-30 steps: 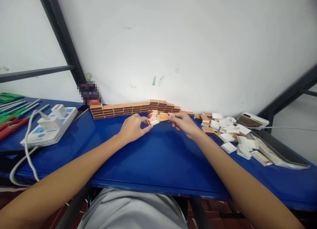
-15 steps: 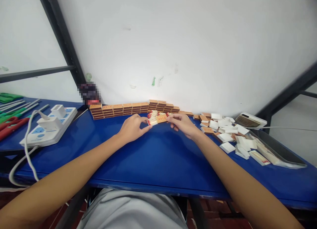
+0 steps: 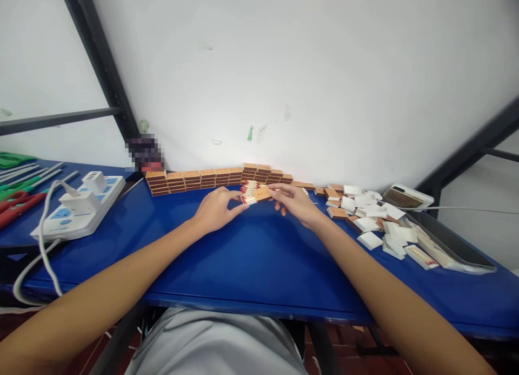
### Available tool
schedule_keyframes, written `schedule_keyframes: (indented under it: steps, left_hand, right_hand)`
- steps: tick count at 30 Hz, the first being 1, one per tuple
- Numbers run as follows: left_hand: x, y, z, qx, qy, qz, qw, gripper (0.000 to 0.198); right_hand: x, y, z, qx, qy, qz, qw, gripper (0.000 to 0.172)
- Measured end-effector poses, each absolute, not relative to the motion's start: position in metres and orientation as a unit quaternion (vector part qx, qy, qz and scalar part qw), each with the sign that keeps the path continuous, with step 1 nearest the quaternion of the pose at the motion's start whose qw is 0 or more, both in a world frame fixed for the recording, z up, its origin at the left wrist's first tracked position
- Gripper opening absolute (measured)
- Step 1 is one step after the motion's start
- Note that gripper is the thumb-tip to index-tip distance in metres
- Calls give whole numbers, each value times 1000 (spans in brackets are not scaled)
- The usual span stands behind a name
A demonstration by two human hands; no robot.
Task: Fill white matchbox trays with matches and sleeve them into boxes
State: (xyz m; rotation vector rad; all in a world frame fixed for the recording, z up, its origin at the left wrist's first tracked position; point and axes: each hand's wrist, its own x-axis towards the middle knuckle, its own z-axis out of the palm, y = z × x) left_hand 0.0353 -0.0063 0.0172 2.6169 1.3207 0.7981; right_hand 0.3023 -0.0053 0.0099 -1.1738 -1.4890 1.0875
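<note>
My left hand [image 3: 218,208] pinches the left end of a small white tray of red-tipped matches [image 3: 248,198] near the middle of the blue table. An orange matchbox sleeve [image 3: 261,193] covers the tray's right part, and my right hand [image 3: 297,203] holds the sleeve at its right end between thumb and fingers. Just behind lies a heap of loose matches [image 3: 250,185], partly hidden by the sleeve. Stacked matchboxes [image 3: 207,178] form a row along the wall behind my hands.
White trays [image 3: 367,210] and orange sleeves [image 3: 337,213] lie in a pile at the right, beside a black tray [image 3: 454,239] and a white device [image 3: 409,197]. On the left are a white power strip [image 3: 81,212] with cables and red-handled scissors [image 3: 24,204].
The orange sleeve has moved left over the tray, covering more of the matches, with my right hand following. My left hand has stayed nearly still.
</note>
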Motion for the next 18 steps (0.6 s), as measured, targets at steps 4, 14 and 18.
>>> schedule_keyframes:
  steps: [4,14,18]
  left_hand:
    - [36,-5,15,861,421,280,61,38]
    - [35,-2,9,858,395,321,66,46]
    - [35,-4,11,862,388,315,85,53]
  right_hand:
    - [292,-10,6,-469,-614,457,441,46]
    - [266,-30,9,-431,-628,516,393,45]
    - [262,-35,9,-418,-629,543,367,52]
